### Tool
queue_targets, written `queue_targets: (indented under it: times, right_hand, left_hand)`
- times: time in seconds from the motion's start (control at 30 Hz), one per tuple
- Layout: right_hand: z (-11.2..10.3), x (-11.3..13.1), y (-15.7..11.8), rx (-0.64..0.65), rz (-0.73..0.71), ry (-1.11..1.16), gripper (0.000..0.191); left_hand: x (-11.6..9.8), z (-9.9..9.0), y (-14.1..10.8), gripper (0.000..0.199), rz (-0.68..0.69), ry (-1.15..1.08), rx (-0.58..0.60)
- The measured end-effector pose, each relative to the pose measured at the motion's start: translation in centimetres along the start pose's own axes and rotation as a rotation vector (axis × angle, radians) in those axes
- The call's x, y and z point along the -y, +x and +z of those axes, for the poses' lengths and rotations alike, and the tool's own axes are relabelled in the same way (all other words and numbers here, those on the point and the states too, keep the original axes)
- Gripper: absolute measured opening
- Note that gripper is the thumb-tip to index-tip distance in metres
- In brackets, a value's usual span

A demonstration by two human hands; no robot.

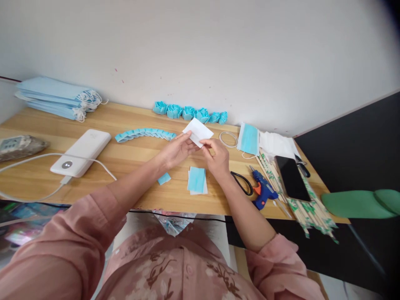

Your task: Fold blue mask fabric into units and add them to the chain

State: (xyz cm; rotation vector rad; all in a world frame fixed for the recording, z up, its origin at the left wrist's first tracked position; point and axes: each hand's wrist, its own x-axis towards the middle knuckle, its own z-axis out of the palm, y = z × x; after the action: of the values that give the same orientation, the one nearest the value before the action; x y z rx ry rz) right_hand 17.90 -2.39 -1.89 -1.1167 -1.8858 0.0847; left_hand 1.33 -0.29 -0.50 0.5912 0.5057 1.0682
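Observation:
A white rectangular piece of mask fabric [197, 131] is held up over the middle of the table between my two hands. My left hand [180, 149] grips its left corner, thumb on top and fingers underneath. With thumb and fingers, my right hand [215, 153] pinches its lower right edge. Below them on the table lies a small stack of blue and white cut pieces [197, 180]. A smaller blue piece [164, 178] rests left of that stack. Behind my left hand runs a curved row of folded blue pieces [145, 133].
Several blue fabric flowers [188, 113] line the wall. Stacked face masks [56, 96] and a white power bank [81, 152] with its cable occupy the left. On the right are a blue glue gun [263, 189], a phone [292, 178], wrapped chopsticks [308, 212], a mask [249, 138] and a green bottle [350, 204].

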Motion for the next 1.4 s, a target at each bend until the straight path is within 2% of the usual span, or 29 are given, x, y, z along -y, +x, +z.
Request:
queue_targets:
  times: [0.13, 0.3, 0.47, 0.73, 1.03, 1.2, 1.3, 1.4]
  right_hand:
    - [0.1, -0.2, -0.1, -0.032, 0.097, 0.073, 0.013]
    - [0.0, -0.2, -0.1, -0.042, 0.192, 0.179, 0.013]
    - [-0.2, 0.1, 0.0, -0.072, 0.320, 0.306, 0.018]
    - [0.2, -0.7, 0.0, -0.105, 0.482, 0.479, 0.025]
    - [0.4, -0.7, 0.4, -0.160, 0.537, 0.543, 0.022]
    - [0.5, -1.0, 0.3, -0.179, 0.553, 0.609, 0.021]
    - [0.6, -1.0, 0.2, -0.171, 0.551, 0.632, 0.024]
    - [0.5, -0.8, 0.3, -0.116, 0.552, 0.688, 0.035]
  left_hand:
    - [-0.2, -0.3, 0.1, 0.023, 0.040, 0.076, -0.027]
    - [-0.5, -0.8, 0.4, 0.016, 0.155, 0.123, -0.083]
    - [-0.5, -1.0, 0.3, 0.013, 0.160, 0.215, -0.131]
    - [-0.6, -0.9, 0.1, 0.016, 0.146, 0.300, -0.108]
    - [-0.3, -0.6, 0.1, 0.035, 0.208, 0.341, -0.015]
    - [-0.3, -0.6, -0.1, 0.060, 0.227, 0.445, -0.036]
    - [-0.4, -0.7, -0.1, 0.052, 0.246, 0.472, -0.078]
    - [-0.5, -0.8, 0.0, 0.046, 0.268, 0.547, -0.128]
